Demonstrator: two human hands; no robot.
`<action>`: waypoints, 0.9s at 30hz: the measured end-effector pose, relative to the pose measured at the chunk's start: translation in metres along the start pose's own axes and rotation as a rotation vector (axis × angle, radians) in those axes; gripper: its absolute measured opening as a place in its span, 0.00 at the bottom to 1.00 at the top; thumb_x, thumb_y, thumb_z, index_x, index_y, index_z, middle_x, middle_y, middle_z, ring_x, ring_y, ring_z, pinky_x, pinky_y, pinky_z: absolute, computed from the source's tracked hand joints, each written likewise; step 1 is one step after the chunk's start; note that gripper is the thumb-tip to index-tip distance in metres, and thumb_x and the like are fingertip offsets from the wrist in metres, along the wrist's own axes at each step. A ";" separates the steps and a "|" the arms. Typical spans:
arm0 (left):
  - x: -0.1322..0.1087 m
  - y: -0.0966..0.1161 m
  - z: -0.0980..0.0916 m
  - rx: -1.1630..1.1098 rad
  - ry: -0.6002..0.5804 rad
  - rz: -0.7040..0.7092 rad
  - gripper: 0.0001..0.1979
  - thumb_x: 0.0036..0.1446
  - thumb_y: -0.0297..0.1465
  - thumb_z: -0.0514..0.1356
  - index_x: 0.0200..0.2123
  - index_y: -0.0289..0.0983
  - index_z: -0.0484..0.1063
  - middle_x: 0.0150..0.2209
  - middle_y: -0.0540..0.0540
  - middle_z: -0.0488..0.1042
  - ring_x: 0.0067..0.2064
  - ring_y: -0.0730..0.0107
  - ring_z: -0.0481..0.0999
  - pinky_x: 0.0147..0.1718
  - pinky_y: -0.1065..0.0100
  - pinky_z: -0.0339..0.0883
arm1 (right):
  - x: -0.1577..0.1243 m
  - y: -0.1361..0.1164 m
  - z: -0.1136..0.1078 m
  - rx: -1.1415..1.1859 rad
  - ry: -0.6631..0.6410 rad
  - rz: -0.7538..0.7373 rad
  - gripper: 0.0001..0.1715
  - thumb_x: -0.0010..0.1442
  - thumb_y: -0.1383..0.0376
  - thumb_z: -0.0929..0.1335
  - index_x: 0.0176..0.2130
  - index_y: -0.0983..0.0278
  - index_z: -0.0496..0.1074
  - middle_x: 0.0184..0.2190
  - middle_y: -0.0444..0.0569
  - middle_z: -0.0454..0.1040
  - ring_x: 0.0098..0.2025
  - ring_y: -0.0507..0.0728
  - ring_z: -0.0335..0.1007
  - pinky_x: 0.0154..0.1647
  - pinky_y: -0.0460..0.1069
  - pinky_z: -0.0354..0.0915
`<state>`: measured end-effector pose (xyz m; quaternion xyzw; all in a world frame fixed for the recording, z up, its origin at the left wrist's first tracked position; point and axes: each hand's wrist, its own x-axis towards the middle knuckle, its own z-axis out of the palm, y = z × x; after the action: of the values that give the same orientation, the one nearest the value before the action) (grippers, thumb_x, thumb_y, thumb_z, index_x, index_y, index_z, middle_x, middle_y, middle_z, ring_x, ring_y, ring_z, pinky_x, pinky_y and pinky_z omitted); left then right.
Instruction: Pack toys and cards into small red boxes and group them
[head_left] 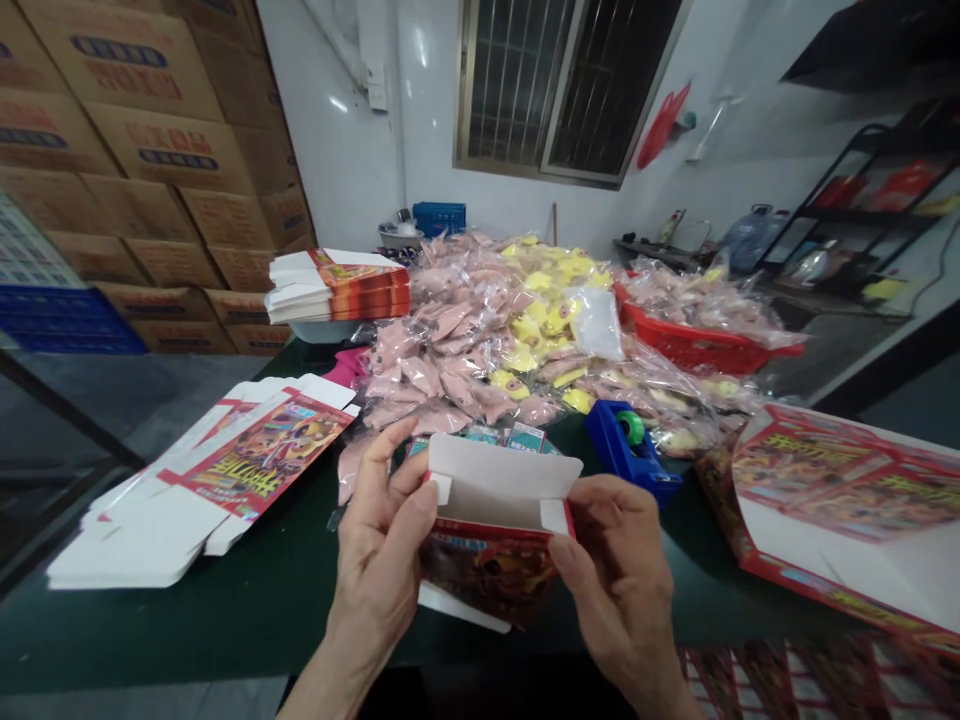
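A small red printed box (491,575) is held upright between my hands, its white top flap raised and the small side flaps standing out at the opening. My left hand (390,535) grips the box's left edge, thumb on the near left corner. On the right edge my right hand (619,575) pinches the corner by the other side flap. A white flap sticks out at the bottom of the box. Flat unfolded red and white boxes (262,455) lie stacked to the left. Behind the box are small teal cards (525,437) and a blue tape dispenser (632,455).
Bagged pink and yellow pieces (457,340) are heaped at the back of the green table (300,620). A red basket (675,340) holds more. Another carton stack (352,290) stands back left; a large open display box (847,520) is at right.
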<state>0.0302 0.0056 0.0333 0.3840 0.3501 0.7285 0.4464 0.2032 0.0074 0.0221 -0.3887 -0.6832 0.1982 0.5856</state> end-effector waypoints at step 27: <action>-0.002 0.011 -0.001 0.470 -0.436 0.249 0.12 0.52 0.23 0.61 0.40 0.41 0.75 0.44 0.45 0.75 0.50 0.65 0.72 0.48 0.68 0.67 | 0.012 0.002 -0.026 -0.076 -0.227 0.056 0.08 0.59 0.64 0.67 0.41 0.59 0.67 0.33 0.42 0.73 0.32 0.48 0.71 0.32 0.40 0.67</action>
<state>0.0258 -0.0008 0.0416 0.6628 0.3550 0.5777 0.3178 0.2286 0.0132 0.0348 -0.4047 -0.7410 0.2313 0.4833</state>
